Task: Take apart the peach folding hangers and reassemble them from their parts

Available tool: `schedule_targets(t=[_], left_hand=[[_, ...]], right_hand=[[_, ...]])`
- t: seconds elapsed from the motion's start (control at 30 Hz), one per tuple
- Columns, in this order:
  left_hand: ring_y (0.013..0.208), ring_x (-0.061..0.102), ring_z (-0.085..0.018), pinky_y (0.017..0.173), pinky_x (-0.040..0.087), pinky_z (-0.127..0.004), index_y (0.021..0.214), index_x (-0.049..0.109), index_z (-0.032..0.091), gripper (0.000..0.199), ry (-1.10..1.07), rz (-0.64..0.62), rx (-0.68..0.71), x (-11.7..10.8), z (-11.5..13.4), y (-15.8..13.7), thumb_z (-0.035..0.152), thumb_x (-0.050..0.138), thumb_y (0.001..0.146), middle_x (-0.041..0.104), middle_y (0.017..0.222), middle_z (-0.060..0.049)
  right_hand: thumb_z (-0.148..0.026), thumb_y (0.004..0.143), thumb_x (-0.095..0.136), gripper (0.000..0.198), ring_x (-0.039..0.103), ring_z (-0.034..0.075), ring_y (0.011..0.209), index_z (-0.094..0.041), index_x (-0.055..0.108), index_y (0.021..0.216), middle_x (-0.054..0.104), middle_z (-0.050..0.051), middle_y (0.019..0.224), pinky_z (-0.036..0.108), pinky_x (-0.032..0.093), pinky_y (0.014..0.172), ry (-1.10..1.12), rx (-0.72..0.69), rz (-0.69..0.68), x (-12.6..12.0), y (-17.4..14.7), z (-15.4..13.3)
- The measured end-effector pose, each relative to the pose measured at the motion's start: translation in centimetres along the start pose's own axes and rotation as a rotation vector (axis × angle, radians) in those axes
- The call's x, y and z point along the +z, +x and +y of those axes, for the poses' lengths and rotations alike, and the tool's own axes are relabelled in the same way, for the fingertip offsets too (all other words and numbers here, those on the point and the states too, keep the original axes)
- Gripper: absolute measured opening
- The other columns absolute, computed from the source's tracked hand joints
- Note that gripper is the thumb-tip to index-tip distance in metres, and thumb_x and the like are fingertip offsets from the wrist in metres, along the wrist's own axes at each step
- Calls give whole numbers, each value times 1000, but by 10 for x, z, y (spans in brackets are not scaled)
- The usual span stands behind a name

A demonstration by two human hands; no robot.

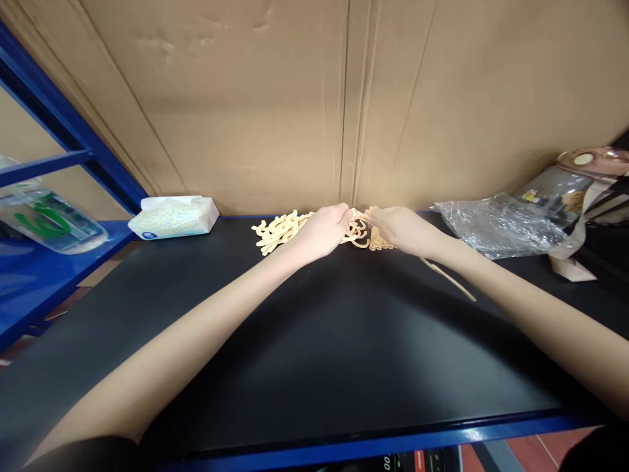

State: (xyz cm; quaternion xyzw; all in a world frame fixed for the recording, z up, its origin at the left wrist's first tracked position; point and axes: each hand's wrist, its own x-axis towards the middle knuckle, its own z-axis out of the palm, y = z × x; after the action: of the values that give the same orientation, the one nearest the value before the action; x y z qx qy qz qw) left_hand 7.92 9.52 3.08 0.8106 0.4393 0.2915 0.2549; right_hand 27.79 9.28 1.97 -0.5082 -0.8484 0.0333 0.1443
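Note:
My left hand [328,229] is closed with its fingers curled, over the right side of a loose pile of pale cream, curved, stick-like pieces [279,231]. Whatever it pinches is hidden behind the fingers. Close by on the right, my right hand [400,229] is bent down with its fingers pressed together; its fingertips are mostly hidden. Beneath it sits a second, tidier cluster of similar pale pieces with rounded ends [381,242]. A thin pale strip [449,278] sticks out below the right wrist; whether the hand holds it I cannot tell.
The black tabletop [334,347] has a blue front edge. A tissue pack [174,216] lies at the back left, beside a blue frame with a clear bottle [54,219]. Crumpled clear plastic [501,226] and a strapped clear container [557,187] are at right. Cardboard [246,98] stands behind.

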Motion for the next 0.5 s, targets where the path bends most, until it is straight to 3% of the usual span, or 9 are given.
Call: schedule_targets(t=[0.13,0.27,0.43,0.5], left_hand=[[60,43,-15,59,29,-28,68,38,21,33,94,54,-3,12,-1,5,33,34,98,46,64,1],[72,54,-18,63,34,-28,80,48,20,37,153,159,-75,18,-11,23,35,21,100,58,78,-4],[79,61,-24,69,39,-31,67,56,17,38,242,178,-210,28,-26,39,34,37,95,62,71,-8],[91,61,-28,77,40,-33,66,60,17,36,262,191,-216,31,-27,39,37,45,92,64,75,-10]], right_hand=[[-35,99,25,35,43,11,42,-21,42,71,46,-3,52,25,36,51,298,50,-69,0,-2,-1],[-39,99,20,36,35,9,38,-23,38,72,34,-7,50,24,32,42,556,140,-65,-12,-7,-12],[-33,88,50,23,40,9,46,-20,48,69,45,-4,54,23,33,44,940,328,113,-15,-5,-23],[-26,84,50,15,43,10,51,-20,48,70,46,-3,57,23,35,46,990,360,206,-11,-3,-22]])
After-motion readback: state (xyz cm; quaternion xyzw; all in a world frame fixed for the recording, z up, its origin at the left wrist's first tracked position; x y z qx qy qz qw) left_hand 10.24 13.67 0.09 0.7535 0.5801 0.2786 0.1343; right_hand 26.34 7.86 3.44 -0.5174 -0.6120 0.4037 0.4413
